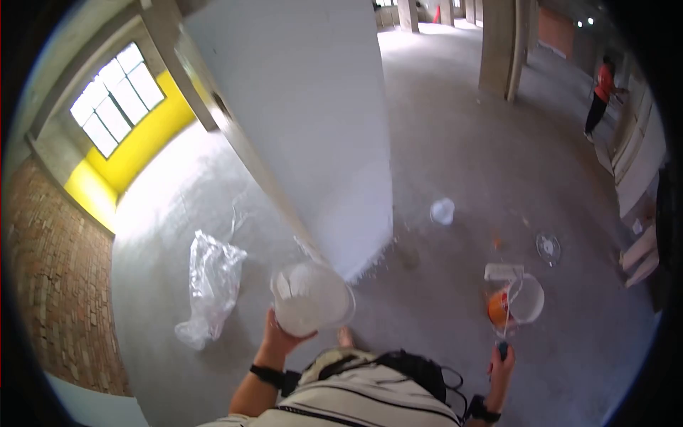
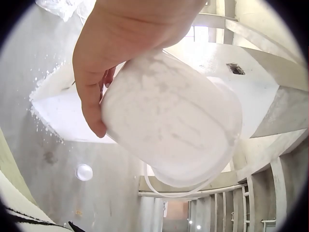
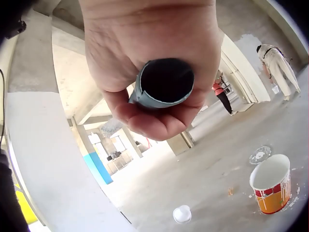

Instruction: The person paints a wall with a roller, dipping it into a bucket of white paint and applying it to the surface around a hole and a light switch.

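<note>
My left hand [image 1: 281, 333] holds a white plastic bucket [image 1: 313, 302] low on its side, thumb and fingers spread around it. In the left wrist view the bucket [image 2: 169, 116] is tilted, its smudged base towards the camera and its wire-like handle [image 2: 159, 191] hanging beyond the rim. My right hand [image 1: 501, 368] grips a paint roller by its dark handle [image 1: 504, 350]. The pale roller sleeve [image 1: 504, 272] points away from me, over the floor near an orange and white paint bucket [image 1: 498, 307]. In the right wrist view, fingers curl around the handle's hollow end [image 3: 141, 96].
A white-coated pillar [image 1: 320, 142] stands right ahead, with white splatter at its foot. Clear plastic sheeting [image 1: 212, 281] lies left; a white lid-like piece [image 1: 442, 211] and a round clear lid [image 1: 548, 248] lie on the floor. Two other people [image 3: 223, 96] [image 3: 280, 70] stand farther off.
</note>
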`<state>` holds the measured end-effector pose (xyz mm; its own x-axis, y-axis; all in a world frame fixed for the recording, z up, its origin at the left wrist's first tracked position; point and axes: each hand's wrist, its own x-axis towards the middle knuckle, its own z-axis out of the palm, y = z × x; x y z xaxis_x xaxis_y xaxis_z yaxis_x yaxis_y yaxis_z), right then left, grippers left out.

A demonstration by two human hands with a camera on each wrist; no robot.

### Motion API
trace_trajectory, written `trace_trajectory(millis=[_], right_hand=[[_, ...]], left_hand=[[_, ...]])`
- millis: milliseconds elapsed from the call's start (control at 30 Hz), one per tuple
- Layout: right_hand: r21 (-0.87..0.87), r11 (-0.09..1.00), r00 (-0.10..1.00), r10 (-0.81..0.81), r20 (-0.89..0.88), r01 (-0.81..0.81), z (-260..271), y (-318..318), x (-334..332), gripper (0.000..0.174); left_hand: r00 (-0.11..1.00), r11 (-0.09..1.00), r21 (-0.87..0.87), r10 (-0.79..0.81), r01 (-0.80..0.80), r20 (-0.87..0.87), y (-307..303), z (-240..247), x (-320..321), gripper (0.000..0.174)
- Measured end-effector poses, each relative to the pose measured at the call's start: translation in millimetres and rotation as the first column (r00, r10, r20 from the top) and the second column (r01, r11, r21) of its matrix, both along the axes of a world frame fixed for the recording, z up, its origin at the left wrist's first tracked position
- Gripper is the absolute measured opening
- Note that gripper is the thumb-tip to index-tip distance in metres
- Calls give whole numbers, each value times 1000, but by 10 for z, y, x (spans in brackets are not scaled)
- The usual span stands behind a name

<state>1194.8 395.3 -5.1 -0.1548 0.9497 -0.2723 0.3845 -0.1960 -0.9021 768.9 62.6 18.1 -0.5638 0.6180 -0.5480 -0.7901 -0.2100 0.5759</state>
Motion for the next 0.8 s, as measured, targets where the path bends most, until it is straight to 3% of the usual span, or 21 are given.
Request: trace_trajectory(millis=[67, 167, 200, 233, 267, 333, 367, 433, 567, 633, 667, 733, 767, 800], right_hand=[[24, 1000, 999, 20, 30, -20, -149, 74, -56, 23], [-79, 995, 995, 60, 75, -54, -132, 162, -145, 31], [317, 933, 982, 139, 128, -173, -282, 196, -121, 29], [650, 710, 962, 179, 207, -272, -326, 209, -172, 27], [658, 705, 964, 179, 195, -264, -356, 222, -194, 27], [343, 903, 964, 222, 143, -259, -232, 205, -275, 34], [352, 898, 963, 231, 137, -265, -286, 228, -301, 34], [200, 955, 976, 211, 56, -218, -507, 288, -318, 39], [327, 927, 969, 226, -98, -183, -683, 498, -567, 41], [427, 862, 957, 289, 31, -274, -578, 587, -748, 43], [434, 857, 955, 295, 31, -279, -532, 628, -860, 43], [626, 730, 940, 342, 15, -276, -173, 634, -1242, 44], [625, 728, 938, 347, 18, -281, 6, 625, -1392, 44], [593, 713, 922, 353, 160, -375, 190, 610, -1522, 44]], left_hand=[[999, 999, 5, 34, -34, 2, 69, 111, 25, 69], [1000, 999, 41, 6, -6, -6, 87, 157, 30, 70], [1000, 998, 55, 11, -9, -24, 89, 189, 34, 70], [1000, 998, 62, -4, 6, -31, 80, 232, 28, 70], [999, 998, 65, -19, 21, -35, 72, 244, 5, 71], [999, 997, 71, -1, 3, -34, 43, 190, -78, 71], [1000, 998, 68, 17, -15, -18, 22, 165, -124, 72], [999, 996, 82, 25, -23, -23, 64, 175, -214, 71], [999, 991, 135, 7, -14, 53, 269, 131, -534, 67], [999, 986, 165, -14, 8, 33, 396, 101, -678, 67], [999, 983, 183, -35, 32, 15, 448, 88, -752, 66], [999, 978, 208, -23, 14, 41, 543, 57, -908, 65], [997, 975, 221, -22, 5, 74, 577, 36, -976, 64], [997, 975, 221, -18, 1, 79, 629, 39, -1046, 64]])
